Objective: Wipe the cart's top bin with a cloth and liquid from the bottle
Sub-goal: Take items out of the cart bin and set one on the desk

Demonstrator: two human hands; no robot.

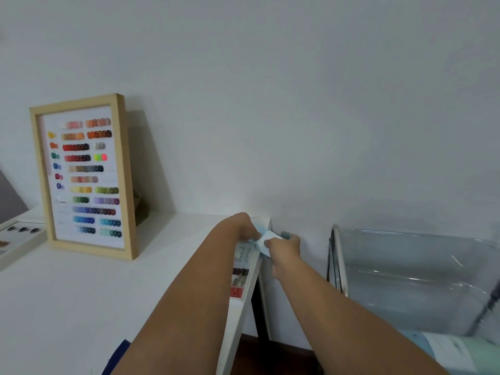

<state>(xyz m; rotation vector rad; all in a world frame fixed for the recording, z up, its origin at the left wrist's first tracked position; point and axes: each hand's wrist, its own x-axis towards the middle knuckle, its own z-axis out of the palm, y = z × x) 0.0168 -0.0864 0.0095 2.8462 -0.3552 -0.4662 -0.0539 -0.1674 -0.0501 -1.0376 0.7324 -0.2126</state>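
Both arms reach out toward the far corner of the white table (81, 293), around 12 o'clock from the person. There the left hand (240, 226) and the right hand (284, 247) meet on a pale, bluish-white sheet, the cloth (266, 240), or perhaps a wipe. Each hand pinches it with curled fingers, as if drawing it out of a pack or pulling it apart; I cannot tell which, since the hands cover whatever it comes from.

The cloth looks thin, limp and nearly weightless. It should crumple easily, so bunching it into the palm would likely serve better than holding one corner, which would let it flop.

The bin (422, 280) sits at about 3 o'clock, well apart from the hands: clear, stiff-looking plastic, smooth and probably slick once wet. Its metal cart rail (339, 255) shows at the left edge.

At 5 o'clock, a pale green cylinder with a label, likely the bottle (460, 353), is cut off by the frame; its cap is out of sight. It should be easiest to grip round the middle.

A framed colour chart (84, 177) leans on the wall at 10 o'clock. Everything is motion-blurred, and small boxes under the left forearm are unreadable.
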